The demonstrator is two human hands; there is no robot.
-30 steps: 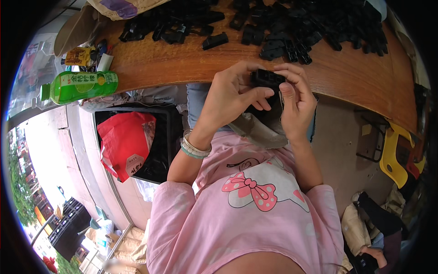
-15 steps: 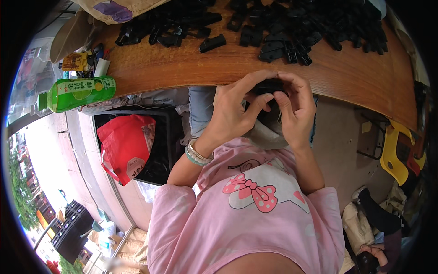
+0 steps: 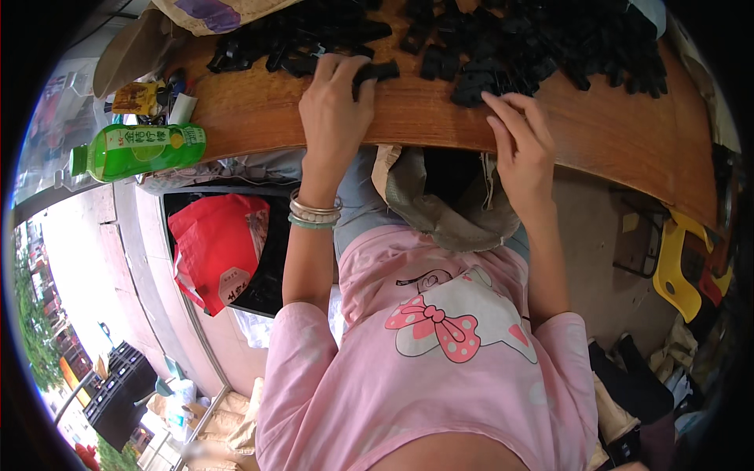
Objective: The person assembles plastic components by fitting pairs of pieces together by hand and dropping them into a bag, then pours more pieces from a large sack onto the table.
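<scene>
Left hand (image 3: pixel 334 106): stretched over the bench (image 3: pixel 236 118), back upward, fingers bent over the left end of a black part (image 3: pixel 382 71); cannot tell whether they pinch it.
Right hand (image 3: pixel 526 145): over the near edge, thumb and fingers spread, fingertips near the black heap (image 3: pixel 534 47).
Bench: brown wood grain.
Floor: red bag (image 3: pixel 216 243) left, yellow seat (image 3: pixel 672 263) right.

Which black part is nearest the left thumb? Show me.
The elongated black part jutting right past the left hand; the other parts lie farther from its thumb.
</scene>
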